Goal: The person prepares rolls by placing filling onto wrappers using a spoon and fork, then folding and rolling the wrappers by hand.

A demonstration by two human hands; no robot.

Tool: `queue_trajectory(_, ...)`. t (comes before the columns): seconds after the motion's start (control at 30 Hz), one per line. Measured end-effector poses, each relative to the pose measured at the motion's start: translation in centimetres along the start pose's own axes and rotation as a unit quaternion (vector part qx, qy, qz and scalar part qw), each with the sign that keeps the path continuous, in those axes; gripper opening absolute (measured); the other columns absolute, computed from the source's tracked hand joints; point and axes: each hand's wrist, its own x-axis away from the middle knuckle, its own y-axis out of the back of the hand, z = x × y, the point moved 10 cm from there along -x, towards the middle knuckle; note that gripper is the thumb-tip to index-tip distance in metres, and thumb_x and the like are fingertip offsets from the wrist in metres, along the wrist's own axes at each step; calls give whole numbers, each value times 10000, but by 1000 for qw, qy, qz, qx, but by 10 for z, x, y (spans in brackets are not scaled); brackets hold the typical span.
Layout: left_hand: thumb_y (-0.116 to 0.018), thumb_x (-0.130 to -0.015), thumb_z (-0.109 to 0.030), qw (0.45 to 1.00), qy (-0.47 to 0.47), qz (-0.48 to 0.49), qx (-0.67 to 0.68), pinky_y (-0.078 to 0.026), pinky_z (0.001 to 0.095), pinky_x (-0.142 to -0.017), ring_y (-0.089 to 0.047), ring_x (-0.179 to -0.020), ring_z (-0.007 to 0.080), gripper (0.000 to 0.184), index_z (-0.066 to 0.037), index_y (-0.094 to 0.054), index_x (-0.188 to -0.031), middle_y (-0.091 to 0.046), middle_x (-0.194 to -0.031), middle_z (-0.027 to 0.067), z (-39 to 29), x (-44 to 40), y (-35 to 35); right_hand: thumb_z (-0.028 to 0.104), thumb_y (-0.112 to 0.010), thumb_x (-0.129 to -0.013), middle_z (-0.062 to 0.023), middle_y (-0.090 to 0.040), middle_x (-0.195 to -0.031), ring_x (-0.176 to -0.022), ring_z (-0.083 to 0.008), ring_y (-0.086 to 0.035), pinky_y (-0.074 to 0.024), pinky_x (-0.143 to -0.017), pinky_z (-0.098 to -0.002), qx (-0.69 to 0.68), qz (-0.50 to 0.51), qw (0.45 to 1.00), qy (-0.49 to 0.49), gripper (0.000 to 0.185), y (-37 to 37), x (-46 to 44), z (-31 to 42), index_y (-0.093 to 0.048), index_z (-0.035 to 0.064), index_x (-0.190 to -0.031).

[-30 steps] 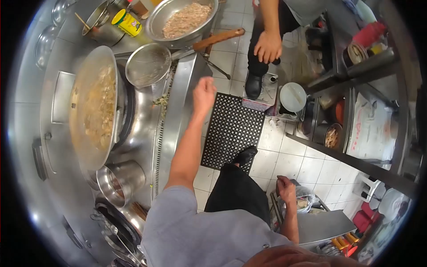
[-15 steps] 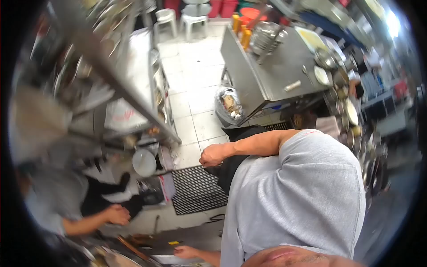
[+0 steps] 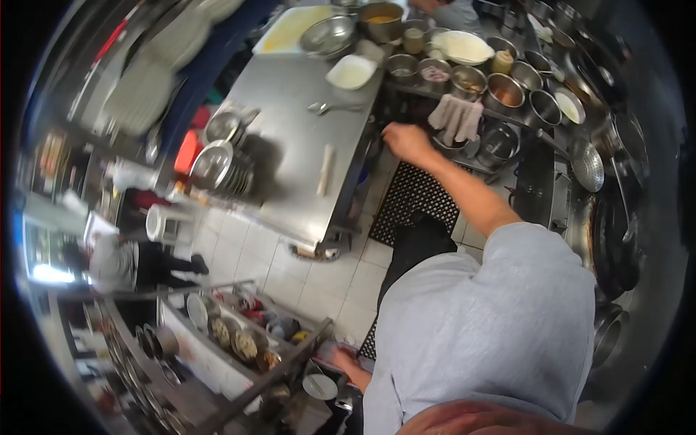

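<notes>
My right hand (image 3: 409, 143) hangs in the air beside the right edge of the steel table (image 3: 279, 116), its fingers curled with nothing visible in them. Low in the view, my left hand (image 3: 348, 358) shows left of my grey shirt, near the dark floor mat and a rack; its fingers are small and blurred. Just right of my right hand, a pale cloth (image 3: 457, 118) hangs over the edge of a counter with metal pots. On the table lie a spoon (image 3: 326, 108), a white rolled item (image 3: 325, 170) and a white bowl (image 3: 351, 72).
Stacked metal bowls (image 3: 214, 170) stand at the table's left side. A perforated mat (image 3: 417, 199) lies on the tiled floor. Lower left is a shelf rack (image 3: 254, 395) with food containers. A person (image 3: 116, 264) is at far left; another person's sleeve (image 3: 457, 16) shows at the top.
The view has swung from the wok station, past the other worker, to the steel table and the pot counter. My right arm now reaches forward; my left hand has dropped low.
</notes>
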Motion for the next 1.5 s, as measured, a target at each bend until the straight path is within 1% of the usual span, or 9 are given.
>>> queue_trajectory(0.13, -539, -1001, -301, 968, -198, 26, -150, -471, 287, -572, -639, -756, 178, 334, -72, -545, -1245, -662, -931, 80, -163, 70, -216, 129, -583, -879, -190, -696, -977, -952, -390, -651, -516, -855, -464, 122, -154, 977, -78, 195, 146, -88, -207, -717, 39, -990)
queue_trajectory(0.3, -574, -996, -278, 903, -214, 149, -341, -501, 289, -583, -666, -758, 171, 335, -61, -574, -1251, -675, -960, 78, -161, 104, -365, 179, -621, -865, -184, -704, -970, -936, -383, -657, -511, -863, -453, 137, -83, 985, -58, 211, 197, -181, -317, -738, 39, -971)
queue_trajectory(0.6, -631, -957, -228, 876, -148, 142, -437, -521, 292, -599, -658, -744, 153, 268, 1, -644, -1097, -676, -861, 88, -122, 137, -375, 232, -645, -846, -209, -710, -908, -897, -394, -676, -521, -808, -488, 24, 3, 998, -66, 217, 132, -264, -350, -720, 34, -892)
queue_trajectory(0.73, -647, -948, -211, 859, -152, 159, -463, -515, 295, -641, -649, -738, 155, 252, 26, -655, -1031, -687, -854, 98, -177, 186, -418, 278, -647, -887, -190, -716, -899, -857, -379, -691, -535, -786, -474, -29, -135, 980, -143, 230, 177, -268, -409, -720, 63, -921)
queue_trajectory(0.8, -636, -957, -231, 781, -223, 242, -531, -474, 301, -626, -611, -710, 124, 249, 10, -646, -896, -680, -783, 69, -220, 222, -515, 280, -676, -877, -174, -723, -890, -850, -368, -696, -539, -775, -443, 11, -147, 982, -117, 241, 222, -255, -391, -724, 54, -948)
queue_trajectory(0.9, -614, -998, -191, 683, -375, 364, -510, -497, 286, -697, -618, -757, 120, 184, -7, -626, -990, -666, -815, 61, -263, 300, -709, 276, -697, -878, -154, -730, -886, -842, -336, -706, -538, -764, -399, -49, -133, 979, -149, 256, 269, -221, -337, -731, 41, -973)
queue_trajectory(1.03, -633, -975, -234, 602, -497, 415, -468, -523, 355, -670, -682, -688, 324, 230, -16, -679, -1031, -706, -811, 178, -269, 397, -927, 207, -686, -920, -101, -744, -952, -839, -174, -697, -533, -780, -316, -151, -72, 969, -183, 212, 248, -171, -314, -730, 43, -1048)
queue_trajectory(1.17, -637, -894, -129, 495, -686, 379, -375, -511, 466, -785, -647, -909, 385, 180, -63, -704, -1048, -670, -997, 184, -258, 453, -1089, 192, -693, -925, -119, -740, -944, -859, -214, -716, -548, -786, -340, -295, 52, 936, -184, 171, 191, -136, -308, -723, 45, -1006)
queue_trajectory(1.5, -727, -798, -153, 247, -739, 396, -486, -489, 436, -850, -590, -980, 356, 233, -88, -719, -1021, -648, -1025, 128, -172, 472, -1209, 131, -692, -895, -111, -725, -928, -838, -293, -696, -535, -759, -380, -328, 126, 922, -161, 126, 219, -108, -355, -708, 40, -980)
